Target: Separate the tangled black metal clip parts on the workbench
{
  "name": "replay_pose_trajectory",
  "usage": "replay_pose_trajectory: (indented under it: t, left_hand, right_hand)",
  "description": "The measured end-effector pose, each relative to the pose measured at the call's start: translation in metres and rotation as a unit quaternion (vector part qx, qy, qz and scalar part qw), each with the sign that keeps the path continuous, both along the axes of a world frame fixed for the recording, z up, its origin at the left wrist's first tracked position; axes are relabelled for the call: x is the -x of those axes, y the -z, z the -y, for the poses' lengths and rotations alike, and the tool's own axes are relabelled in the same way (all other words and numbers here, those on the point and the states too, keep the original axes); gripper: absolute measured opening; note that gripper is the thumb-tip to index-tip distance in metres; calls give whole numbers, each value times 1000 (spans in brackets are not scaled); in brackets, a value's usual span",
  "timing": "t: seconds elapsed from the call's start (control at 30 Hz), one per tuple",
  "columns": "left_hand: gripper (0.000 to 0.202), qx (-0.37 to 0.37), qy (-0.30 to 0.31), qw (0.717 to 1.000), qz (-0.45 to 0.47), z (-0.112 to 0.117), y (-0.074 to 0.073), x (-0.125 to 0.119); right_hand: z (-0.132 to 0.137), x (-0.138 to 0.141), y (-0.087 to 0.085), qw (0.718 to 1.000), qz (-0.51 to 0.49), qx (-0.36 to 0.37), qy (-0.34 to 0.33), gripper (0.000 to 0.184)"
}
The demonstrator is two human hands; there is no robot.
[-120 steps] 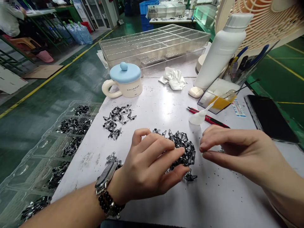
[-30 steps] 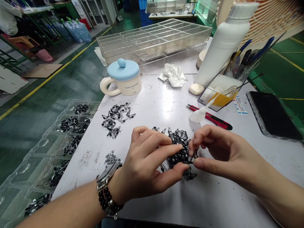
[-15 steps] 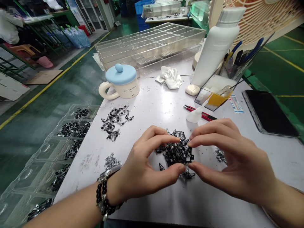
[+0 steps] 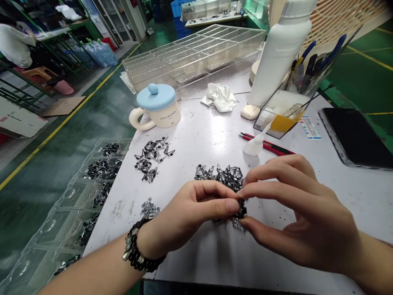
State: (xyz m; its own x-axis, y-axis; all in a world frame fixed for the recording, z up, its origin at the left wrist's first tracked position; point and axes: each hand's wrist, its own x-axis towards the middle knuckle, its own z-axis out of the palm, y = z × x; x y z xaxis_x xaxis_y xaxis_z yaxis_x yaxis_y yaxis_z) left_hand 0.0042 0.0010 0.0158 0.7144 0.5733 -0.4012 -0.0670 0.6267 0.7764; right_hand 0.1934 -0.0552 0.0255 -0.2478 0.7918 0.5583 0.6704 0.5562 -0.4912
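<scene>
Over the near part of the white table, my left hand has its thumb and fingers pressed together; what lies between them is hidden. Facing it, my right hand curls its index finger and thumb around a few small black clips, and the fingertips of both hands almost meet there. Just beyond the fingers is a heap of the same black clips. A second, looser group of black clips lies farther left. Close to my left wrist sits a small pile of tiny silver pieces.
A lidded mug, crumpled tissue, white nozzle, red pen, tool holder, white bottle and phone surround the work. Divided trays stand behind; a clip-filled tray is at left.
My left fingers have closed from a wide curve into a pinch. My right thumb and index finger have stayed curved around clips. More of the heap shows behind the hands.
</scene>
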Motion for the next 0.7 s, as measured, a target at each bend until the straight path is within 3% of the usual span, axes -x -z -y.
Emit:
replay_pose_trajectory:
  t: [0.57,0.7]
  left_hand:
    - [19,69,-9,998,-9,2,-2,-6]
    - [16,95,-16,995,32,2,1,-6]
  right_hand:
    - [-1,7,2,1000,-3,1,10,20]
    - [-4,-7,-6,998,46,-23,26,33]
